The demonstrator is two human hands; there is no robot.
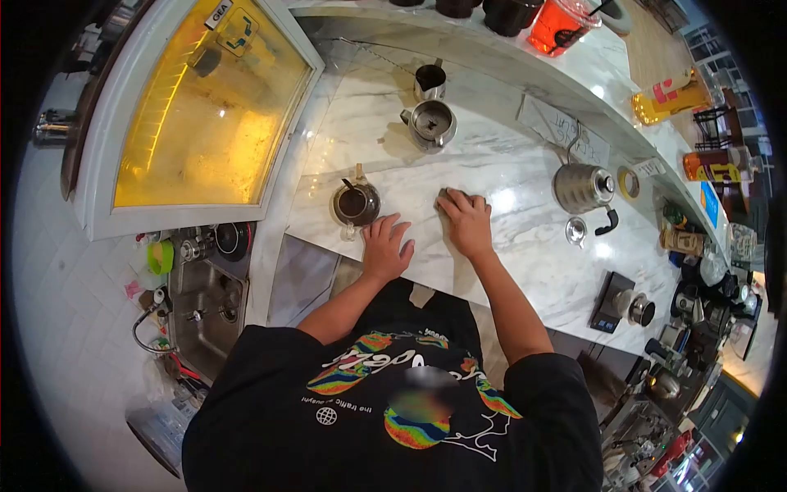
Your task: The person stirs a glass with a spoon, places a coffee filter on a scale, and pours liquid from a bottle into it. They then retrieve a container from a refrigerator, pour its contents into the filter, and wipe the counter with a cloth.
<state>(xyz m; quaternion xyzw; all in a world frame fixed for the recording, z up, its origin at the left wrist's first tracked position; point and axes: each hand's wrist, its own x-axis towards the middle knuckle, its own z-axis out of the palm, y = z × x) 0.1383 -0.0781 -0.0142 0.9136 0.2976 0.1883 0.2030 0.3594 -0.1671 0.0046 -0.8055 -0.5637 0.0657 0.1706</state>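
Note:
My left hand (388, 248) rests at the front edge of the marble counter (525, 238), its fingers apart and holding nothing. Just beyond its fingertips stands a glass pot (356, 203) of dark liquid with a spoon-like handle sticking out. To the right, my right hand (467, 220) lies on the counter; its fingers are bent and close together, and whatever may be under them is hidden. Two metal pitchers stand farther back, a wider one (434, 124) and a smaller dark one (429, 81).
At the right are a gooseneck kettle (584, 188), a small glass lid (576, 230), a roll of tape (629, 183) and a black scale (612, 302) beside a dripper. A yellow-lit glass door (201, 115) and a sink (205, 316) are left. Drinks line the raised ledge.

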